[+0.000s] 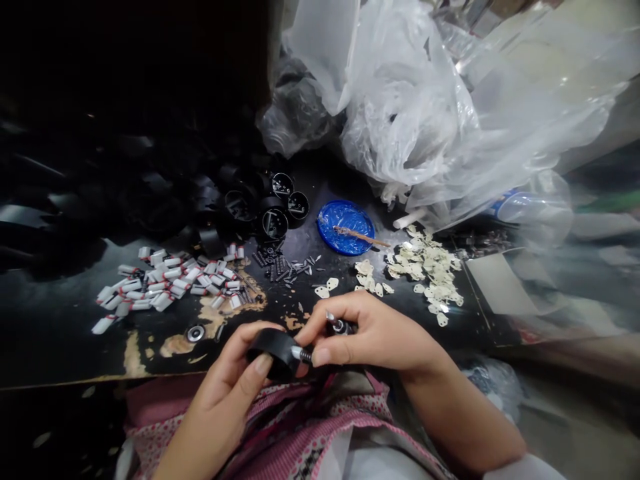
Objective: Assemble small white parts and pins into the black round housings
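Ring [274,343], prob. light, stiff & a bit slick, is pinched in our L hand [227,392] by the table's [75,333] front edge, best held by its wall (our R hand [373,333] grips a spring [305,357], plus a tool [341,326]).

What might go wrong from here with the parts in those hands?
The small spring at the right hand's fingertips could slip away and be hard to spot against the dark table.

The metal-tipped tool, also in the right hand, might knock or scratch the black round part in the left hand.

The loose washer lies near the table's front edge, so a sleeve or wrist might brush it off.
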### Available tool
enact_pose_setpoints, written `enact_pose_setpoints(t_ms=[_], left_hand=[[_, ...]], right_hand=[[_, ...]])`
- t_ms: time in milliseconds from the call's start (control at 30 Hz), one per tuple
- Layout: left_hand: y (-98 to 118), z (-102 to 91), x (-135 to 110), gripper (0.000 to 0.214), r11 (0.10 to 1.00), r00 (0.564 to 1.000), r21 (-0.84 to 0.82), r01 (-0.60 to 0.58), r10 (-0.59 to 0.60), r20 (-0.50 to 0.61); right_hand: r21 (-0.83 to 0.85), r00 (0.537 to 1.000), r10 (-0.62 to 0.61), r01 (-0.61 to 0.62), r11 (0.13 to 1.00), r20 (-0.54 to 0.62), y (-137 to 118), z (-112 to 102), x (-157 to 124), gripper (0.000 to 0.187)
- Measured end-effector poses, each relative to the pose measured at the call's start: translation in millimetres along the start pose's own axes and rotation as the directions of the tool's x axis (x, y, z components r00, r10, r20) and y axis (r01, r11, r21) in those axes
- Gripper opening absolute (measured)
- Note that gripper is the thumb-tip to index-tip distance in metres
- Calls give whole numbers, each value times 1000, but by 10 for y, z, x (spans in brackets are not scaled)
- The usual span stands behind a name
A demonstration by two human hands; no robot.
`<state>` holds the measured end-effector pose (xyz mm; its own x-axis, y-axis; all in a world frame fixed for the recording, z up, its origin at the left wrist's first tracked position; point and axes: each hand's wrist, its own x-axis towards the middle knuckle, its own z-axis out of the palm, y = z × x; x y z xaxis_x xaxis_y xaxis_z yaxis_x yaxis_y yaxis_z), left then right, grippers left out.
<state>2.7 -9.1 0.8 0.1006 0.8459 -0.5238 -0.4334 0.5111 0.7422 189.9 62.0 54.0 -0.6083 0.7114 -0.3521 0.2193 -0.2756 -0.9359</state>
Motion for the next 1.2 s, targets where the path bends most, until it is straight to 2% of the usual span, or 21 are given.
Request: enact_pose_setpoints(t_ms=[100,167,200,267,300,367,433,467,533,600,667,767,833,900,1067,1200], left_hand=[[-15,-46,-12,22,1000,999,14,7,-7,43],[-16,-65,-2,25,999,1000,-48,6,-7,-8],[-10,-70,9,26,995,998,-98,-5,-1,-67],[19,-78,37,25,979,981,-197,-52,13,-194],[39,-81,53,22,968,965,-232,-91,28,-261],[81,-86,82,13,950,931,-262,-173,71,-358],[113,-86,101,8,939,917,-266,-218,103,-385],[123,-85,106,8,935,917,-270,-228,113,-383],[133,-77,114,8,930,922,-284,-235,121,-368],[137,-66,124,10,922,925,-302,-244,128,-357],[142,-53,144,12,912,934,-327,-247,134,-333],[148,-29,183,11,905,961,-387,-176,73,-265],[145,-5,199,12,901,969,-416,-126,21,-247],[133,25,196,14,901,965,-413,-133,22,-261],[95,82,148,23,920,932,-310,-240,130,-338],[117,93,147,14,896,946,-377,-232,118,-303]], right_hand=[[22,1000,13,-13,1000,-5,-3,27,44,15],[25,1000,17,-17,1000,11,1,48,112,17],[-26,1000,-2,2,1000,-4,5,65,162,18],[-297,991,-97,64,953,-97,22,121,289,18],[-485,975,-163,71,871,-150,36,159,361,18],[-794,948,-259,13,608,-182,73,248,508,16],[-926,946,-283,-44,376,-160,116,332,629,17],[-949,946,-288,-54,310,-148,135,364,673,18],[-964,943,-304,-51,261,-132,160,399,721,18],[-953,940,-314,-39,299,-136,164,399,719,16],[-911,935,-317,-15,411,-158,151,380,678,14],[-782,932,-311,52,621,-184,132,361,585,8],[-717,925,-323,86,692,-200,136,362,524,6],[-727,907,-363,100,679,-215,149,369,476,7],[-834,858,-486,142,534,-165,163,374,418,8],[-811,838,-522,190,554,-160,166,358,395,6]])
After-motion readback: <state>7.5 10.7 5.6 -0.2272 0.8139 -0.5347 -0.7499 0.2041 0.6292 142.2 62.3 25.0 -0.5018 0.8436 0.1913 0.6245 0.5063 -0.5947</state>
